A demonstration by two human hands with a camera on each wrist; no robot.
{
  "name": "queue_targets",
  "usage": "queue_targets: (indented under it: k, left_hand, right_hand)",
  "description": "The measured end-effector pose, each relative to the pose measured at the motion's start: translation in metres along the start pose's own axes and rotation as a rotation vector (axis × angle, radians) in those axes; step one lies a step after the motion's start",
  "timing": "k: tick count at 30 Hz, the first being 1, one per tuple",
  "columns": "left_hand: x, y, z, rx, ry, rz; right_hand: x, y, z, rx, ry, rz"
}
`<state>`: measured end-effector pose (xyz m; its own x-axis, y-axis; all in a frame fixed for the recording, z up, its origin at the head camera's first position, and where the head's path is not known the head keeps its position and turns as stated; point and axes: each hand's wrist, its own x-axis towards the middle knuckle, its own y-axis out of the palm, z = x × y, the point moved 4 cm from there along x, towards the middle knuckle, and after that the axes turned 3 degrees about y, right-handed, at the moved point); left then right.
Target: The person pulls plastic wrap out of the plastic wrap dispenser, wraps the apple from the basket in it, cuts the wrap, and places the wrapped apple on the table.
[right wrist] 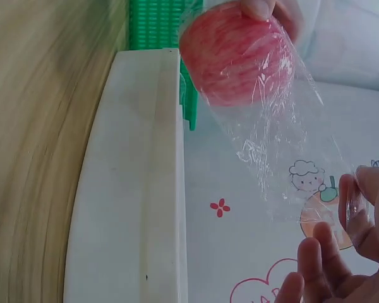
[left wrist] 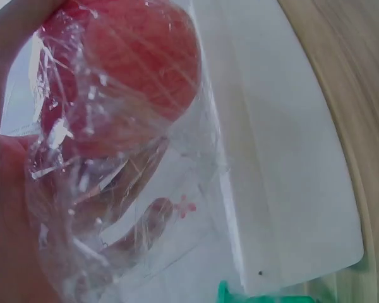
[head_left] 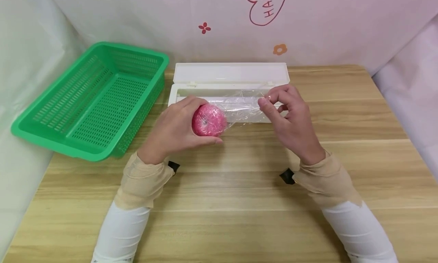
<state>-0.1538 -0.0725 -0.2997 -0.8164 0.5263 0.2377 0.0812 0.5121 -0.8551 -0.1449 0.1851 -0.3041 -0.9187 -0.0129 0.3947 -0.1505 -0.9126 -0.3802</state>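
While the pale wooden table (head_left: 239,202) carries everything, a green slotted plastic basket (head_left: 96,99) sits tilted over its far left edge, part of it hanging past the side. Along the far edge, at the middle, lies a long white plastic cling-film dispenser box (head_left: 230,78) with its lid open. Just in front of it, raised off the table, the left hand (head_left: 174,129) curls round a round red apple (head_left: 208,120) already skinned in film. A sheet of clear cling film (head_left: 244,107) stretches from the apple to the right hand (head_left: 291,118), whose thumb and forefinger pinch its loose end. I'd judge the film the weak point: pulled too hard it could tear or bunch on itself, and a loosened pinch would let it spring back.
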Motion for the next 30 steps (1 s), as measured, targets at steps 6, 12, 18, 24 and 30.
queue_targets:
  k: [6,12,18,24,30]
  left_hand:
    - [0.0,-0.002,-0.001,0.019,-0.03,0.021]
    - [0.001,0.002,-0.01,0.12,0.006,0.002]
    - [-0.001,0.009,-0.025,0.267,0.063,-0.015]
    - [-0.002,0.014,-0.035,0.26,0.085,-0.01]
    - [-0.001,0.017,-0.037,0.128,0.095,0.014]
  right_hand:
    - [0.0,-0.008,-0.004,-0.015,0.101,-0.063]
    - [-0.005,-0.011,-0.002,0.042,0.257,0.001]
    - [-0.002,-0.007,-0.01,0.042,0.37,0.052]
    - [0.001,-0.001,-0.022,-0.001,0.287,-0.039]
    - [0.003,0.0,-0.023,-0.076,0.032,-0.209]
